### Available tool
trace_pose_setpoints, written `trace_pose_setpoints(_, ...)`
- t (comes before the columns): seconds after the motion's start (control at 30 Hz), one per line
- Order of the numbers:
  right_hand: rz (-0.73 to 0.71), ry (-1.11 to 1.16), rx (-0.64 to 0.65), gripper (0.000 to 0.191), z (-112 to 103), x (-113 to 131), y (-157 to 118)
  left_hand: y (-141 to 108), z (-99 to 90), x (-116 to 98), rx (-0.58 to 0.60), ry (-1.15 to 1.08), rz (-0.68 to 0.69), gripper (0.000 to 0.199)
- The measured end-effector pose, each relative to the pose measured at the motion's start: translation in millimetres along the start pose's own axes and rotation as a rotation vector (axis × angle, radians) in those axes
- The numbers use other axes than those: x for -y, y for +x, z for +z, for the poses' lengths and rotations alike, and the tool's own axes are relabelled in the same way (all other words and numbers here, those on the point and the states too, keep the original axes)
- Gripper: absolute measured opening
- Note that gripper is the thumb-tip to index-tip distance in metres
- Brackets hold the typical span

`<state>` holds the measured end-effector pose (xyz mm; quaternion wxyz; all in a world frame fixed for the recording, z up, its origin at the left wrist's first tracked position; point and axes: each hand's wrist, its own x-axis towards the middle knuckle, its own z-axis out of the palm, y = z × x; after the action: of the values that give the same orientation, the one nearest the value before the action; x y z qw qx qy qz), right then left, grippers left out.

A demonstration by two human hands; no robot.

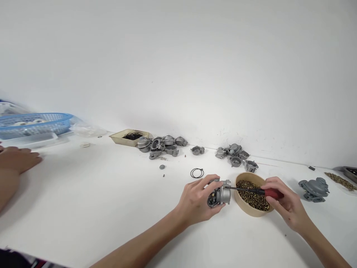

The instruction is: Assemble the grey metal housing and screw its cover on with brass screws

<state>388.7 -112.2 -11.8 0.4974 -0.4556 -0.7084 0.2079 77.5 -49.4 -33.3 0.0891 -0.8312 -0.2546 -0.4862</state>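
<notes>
So the left hand (195, 199) is wrapped around a small grey cast-metal carburetor body (219, 194), held just above the white table (111, 208). Right hand (284, 203) grips a red-handled screwdriver (255, 191), its tip touching the part, shaft crossing over the tan bowl of brass screws (252, 201). Looks like mid screw-driving; I'd say it needs steady alignment next.

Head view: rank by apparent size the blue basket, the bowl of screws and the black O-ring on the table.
1. Blue basket, largest, though cut off at the frame's left edge.
2. Bowl of screws, nearer the camera, so its true size against the basket is unsure.
3. Black O-ring, smallest.
</notes>
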Motion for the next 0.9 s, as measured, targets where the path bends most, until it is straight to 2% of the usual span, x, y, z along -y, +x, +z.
trace_pose_setpoints(0.2,0.218,-0.028,-0.077,0.043,-0.3,-5.6,1.1,-0.4,1.8,-2.5,0.03,-0.013,0.008,0.032)
trace_pose_setpoints(0.37,0.059,-0.01,-0.033,0.033,-1.6,-3.0,2.7,-1.7,3.0,-2.4,0.043,-0.019,-0.003,0.036)
trace_pose_setpoints(0.57,0.14,-0.119,-0.061,0.042,-1.1,-3.6,2.1,-4.3,2.7,-0.2,0.076,-0.014,-0.009,0.037)
trace_pose_setpoints(0.63,0.117,-0.157,-0.051,0.045,0.5,-2.9,2.2,-4.6,2.4,-0.1,0.082,-0.013,-0.017,0.037)
trace_pose_setpoints(0.73,0.044,-0.117,-0.011,0.038,0.9,-0.4,2.1,-4.8,2.6,-0.2,0.085,-0.014,-0.024,0.037)
trace_pose_setpoints(0.9,0.027,-0.073,0.03,0.029,-2.3,0.1,1.9,-6.3,4.3,0.7,0.095,-0.015,-0.027,0.039)
